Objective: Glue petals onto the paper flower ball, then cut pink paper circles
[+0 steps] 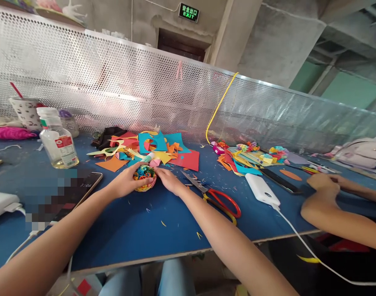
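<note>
Ball (144, 177), round, multicoloured curled paper strips

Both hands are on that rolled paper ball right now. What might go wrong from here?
The scissors lie open just beside the right hand, blades toward it, so a sideways move may nick the forearm. The left hand and right hand press the paper ball from both sides; squeezing could flatten its coils. The bottle could tip if bumped.

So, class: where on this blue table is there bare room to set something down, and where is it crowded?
Bare: the near strip of the blue table between the two forearms, and between the scissors and power bank. Crowded: the paper scraps behind the paper ball.
</note>
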Tool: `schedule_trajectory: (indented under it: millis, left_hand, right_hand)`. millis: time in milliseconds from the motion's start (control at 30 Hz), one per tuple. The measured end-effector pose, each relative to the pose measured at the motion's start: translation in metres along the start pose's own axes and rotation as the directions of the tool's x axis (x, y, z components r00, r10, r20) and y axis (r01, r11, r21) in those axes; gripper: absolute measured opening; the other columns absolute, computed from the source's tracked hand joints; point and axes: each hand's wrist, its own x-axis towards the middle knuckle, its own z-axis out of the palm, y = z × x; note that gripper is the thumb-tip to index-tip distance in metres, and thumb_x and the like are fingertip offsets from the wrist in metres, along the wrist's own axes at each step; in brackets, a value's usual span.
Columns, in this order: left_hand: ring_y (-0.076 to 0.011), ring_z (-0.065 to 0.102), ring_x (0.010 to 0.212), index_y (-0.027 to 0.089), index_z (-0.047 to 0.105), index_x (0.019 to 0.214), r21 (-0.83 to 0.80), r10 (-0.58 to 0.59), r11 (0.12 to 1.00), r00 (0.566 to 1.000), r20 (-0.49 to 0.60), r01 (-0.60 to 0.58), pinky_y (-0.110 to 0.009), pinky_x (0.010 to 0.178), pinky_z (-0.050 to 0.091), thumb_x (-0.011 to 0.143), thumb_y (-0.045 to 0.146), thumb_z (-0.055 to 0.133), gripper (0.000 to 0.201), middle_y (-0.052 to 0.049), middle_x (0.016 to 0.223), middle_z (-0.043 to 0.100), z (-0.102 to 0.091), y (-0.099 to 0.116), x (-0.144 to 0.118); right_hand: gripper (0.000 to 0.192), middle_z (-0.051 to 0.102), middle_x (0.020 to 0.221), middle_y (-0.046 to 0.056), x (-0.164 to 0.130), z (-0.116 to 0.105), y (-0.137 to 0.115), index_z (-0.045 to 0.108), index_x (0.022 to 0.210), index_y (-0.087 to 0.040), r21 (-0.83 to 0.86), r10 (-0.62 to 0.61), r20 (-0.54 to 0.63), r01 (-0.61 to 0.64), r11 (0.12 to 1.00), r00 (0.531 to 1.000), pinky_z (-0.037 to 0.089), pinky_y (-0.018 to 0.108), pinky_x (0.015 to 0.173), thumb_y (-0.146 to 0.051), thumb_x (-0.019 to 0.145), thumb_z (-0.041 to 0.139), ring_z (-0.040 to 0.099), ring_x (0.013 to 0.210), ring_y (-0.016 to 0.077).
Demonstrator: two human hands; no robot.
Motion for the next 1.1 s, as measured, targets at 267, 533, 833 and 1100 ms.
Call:
schedule_trajectory:
  millis: [267,533,833,1100]
  left_hand:
    - [-0.0266,0.06,0.102,0.023,0.05,0.122,0.005,-0.013,1.0,1.0,-0.001,0.013,-0.035,0.09,0.046,0.069,0.059,0.061,0.065,-0.004,0.114,0.064,0.001,0.001,-0.001]
    - [-0.0216,0.058,0.099,0.015,0.057,0.108,0.145,-0.237,0.952,0.951,-0.2,0.268,-0.043,0.085,0.048,0.088,0.036,0.052,0.03,-0.008,0.111,0.059,-0.003,-0.017,0.022]
    - [-0.0223,0.057,0.101,0.015,0.054,0.114,0.039,-0.436,0.889,0.87,-0.228,0.456,-0.043,0.084,0.049,0.087,0.032,0.054,0.032,-0.009,0.116,0.056,0.015,-0.02,0.037]
    - [-0.0188,0.06,0.091,0.014,0.054,0.112,-0.397,-0.343,0.882,0.923,-0.176,0.252,-0.039,0.077,0.052,0.089,0.033,0.052,0.03,-0.008,0.109,0.059,0.01,-0.016,0.039]
  right_hand:
    - [0.044,0.069,0.099,0.004,0.0,0.0,0.005,0.068,0.095,-0.02,0.036,-0.038,0.014,0.037,0.999,0.999,0.039,0.037,0.094,-0.051,0.088,0.038,0.058,0.104,0.0233]
    - [0.044,0.07,0.097,0.009,0.0,0.004,0.002,0.069,0.09,-0.015,0.099,0.002,-0.009,-0.001,0.995,1.0,0.045,0.036,0.085,-0.05,0.086,0.043,0.062,0.095,0.0236]
    - [0.056,0.056,0.122,0.012,-0.006,-0.008,-0.01,0.056,0.115,-0.018,0.23,-0.049,-0.014,0.051,0.972,0.999,0.039,0.04,0.096,-0.059,0.087,0.032,0.052,0.112,0.023]
    - [0.055,0.06,0.119,0.004,-0.031,-0.023,-0.046,0.057,0.118,-0.025,0.256,-0.059,0.449,-0.065,0.964,0.891,0.049,0.036,0.089,-0.038,0.067,0.073,0.056,0.11,0.0245]
